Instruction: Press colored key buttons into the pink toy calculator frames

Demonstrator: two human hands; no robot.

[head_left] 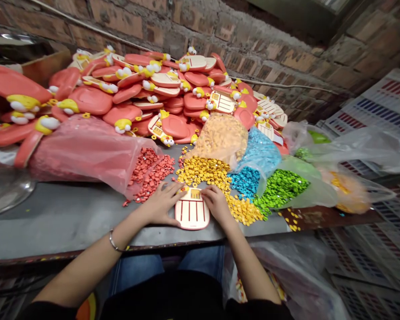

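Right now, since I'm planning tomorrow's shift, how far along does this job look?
Done: a large heap of coral plastic cases with yellow-and-white figures looks assembled. In hand: the left hand and right hand rest on a cream slotted panel. Left: loose red pieces, yellow pieces, blue pieces and green pieces lie heaped by plastic bags, so plenty seems to remain.

plastic panel (192, 211): glossy, smooth | sack (83, 151): thin translucent plastic | wall (253, 49): rough brick
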